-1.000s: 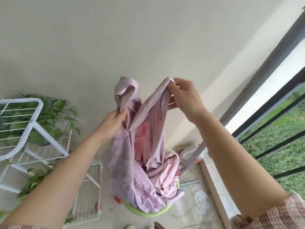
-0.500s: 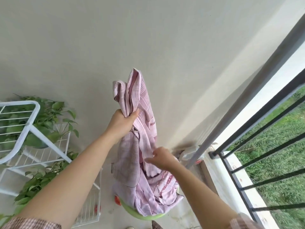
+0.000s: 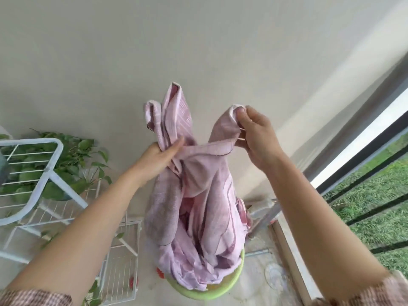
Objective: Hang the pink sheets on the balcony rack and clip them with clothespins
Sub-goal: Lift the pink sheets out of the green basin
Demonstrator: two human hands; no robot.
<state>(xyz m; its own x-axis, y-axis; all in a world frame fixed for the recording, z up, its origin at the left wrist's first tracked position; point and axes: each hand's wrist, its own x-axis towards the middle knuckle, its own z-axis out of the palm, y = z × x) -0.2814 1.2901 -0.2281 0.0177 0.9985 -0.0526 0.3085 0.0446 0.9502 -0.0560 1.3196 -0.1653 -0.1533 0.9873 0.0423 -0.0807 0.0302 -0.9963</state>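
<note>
Both arms reach out before a plain wall. The left hand grips a bunched part of the sheet, and loose folds stand up from the fist toward twelve o'clock. The right hand, at three o'clock from the left, pinches a hemmed corner between thumb and fingers. A band of cloth runs between the two hands. The rest hangs toward six o'clock into a green basin on the floor. A white rack stands at nine o'clock from the basin, with a leafy plant behind it. A dark railing and grass lie at three o'clock.
</note>
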